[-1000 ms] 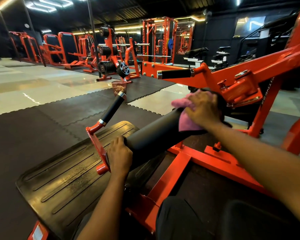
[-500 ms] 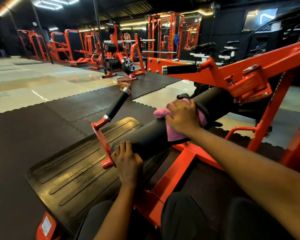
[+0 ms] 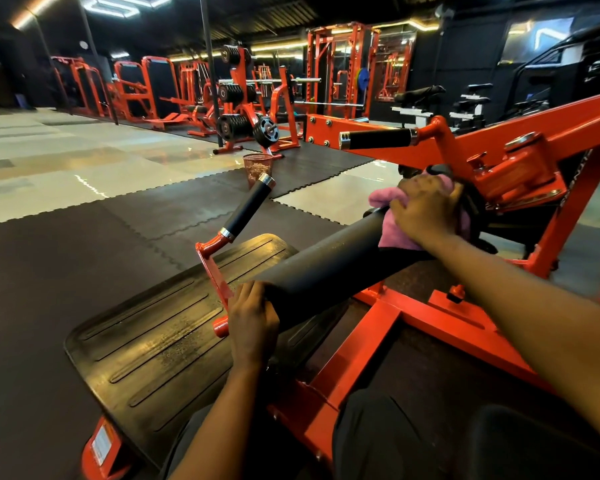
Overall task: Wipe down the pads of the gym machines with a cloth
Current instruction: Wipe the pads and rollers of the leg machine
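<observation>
A long black roller pad (image 3: pixel 326 268) lies across the orange machine frame (image 3: pixel 378 327) in front of me. My left hand (image 3: pixel 253 320) grips the near end of the pad, fingers curled over its rim. My right hand (image 3: pixel 423 209) holds a pink cloth (image 3: pixel 383 199) and presses it on the far end of the pad, close to the orange pivot housing (image 3: pixel 513 174). Part of the cloth is hidden under my hand.
A black ribbed footplate (image 3: pixel 153 341) lies to the left below the pad. Two black handle grips (image 3: pixel 246 209) (image 3: pixel 374 138) stick out from the frame. A mesh bin (image 3: pixel 257 166) and a weight-plate rack (image 3: pixel 236 126) stand beyond, on rubber floor mats.
My right hand slid the cloth toward the middle of the pad, then back out to the far end. My left hand kept its hold on the near end.
</observation>
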A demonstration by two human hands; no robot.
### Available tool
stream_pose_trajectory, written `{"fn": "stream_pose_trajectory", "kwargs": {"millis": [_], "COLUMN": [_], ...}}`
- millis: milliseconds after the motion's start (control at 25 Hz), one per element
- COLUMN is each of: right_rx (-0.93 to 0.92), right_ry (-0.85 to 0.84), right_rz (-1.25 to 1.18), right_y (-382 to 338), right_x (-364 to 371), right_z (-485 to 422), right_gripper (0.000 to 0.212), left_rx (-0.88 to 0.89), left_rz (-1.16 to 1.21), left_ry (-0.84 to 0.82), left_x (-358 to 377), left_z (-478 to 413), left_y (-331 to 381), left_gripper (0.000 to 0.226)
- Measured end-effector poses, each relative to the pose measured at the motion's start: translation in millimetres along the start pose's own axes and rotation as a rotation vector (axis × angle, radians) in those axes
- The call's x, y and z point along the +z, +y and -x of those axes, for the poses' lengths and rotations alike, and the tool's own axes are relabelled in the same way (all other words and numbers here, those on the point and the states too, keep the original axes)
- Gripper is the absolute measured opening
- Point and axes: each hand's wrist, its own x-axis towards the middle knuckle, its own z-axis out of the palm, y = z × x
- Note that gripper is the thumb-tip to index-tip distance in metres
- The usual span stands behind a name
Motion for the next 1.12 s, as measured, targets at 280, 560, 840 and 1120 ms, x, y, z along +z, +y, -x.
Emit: {"fn": "stream_pose_trajectory", "kwargs": {"millis": [280, 560, 840, 1120], "right_rx": [-0.116, 0.000, 0.095, 0.085], "right_ry": [-0.190, -0.084, 0.133, 0.237], "right_rz": [-0.070, -0.586, -0.221, -0.160], "right_y": [-139, -157, -31, -37], "right_x": [31, 20, 49, 52], "right_z": [75, 63, 44, 49], "right_gripper": [0.033, 0.031, 0.035, 0.029], "left_rx": [-0.027, -0.115, -0.390, -0.345], "left_rz": [0.051, 0.206, -0.317, -0.318], "left_ry": [0.117, 0.123, -0.290, -0.011], "left_x": [-21, -21, 60, 29], "left_z": [-11, -45, -66, -46], "left_y": [-20, 21, 117, 33], "left_gripper": [0.029, 0.030, 0.085, 0.048]}}
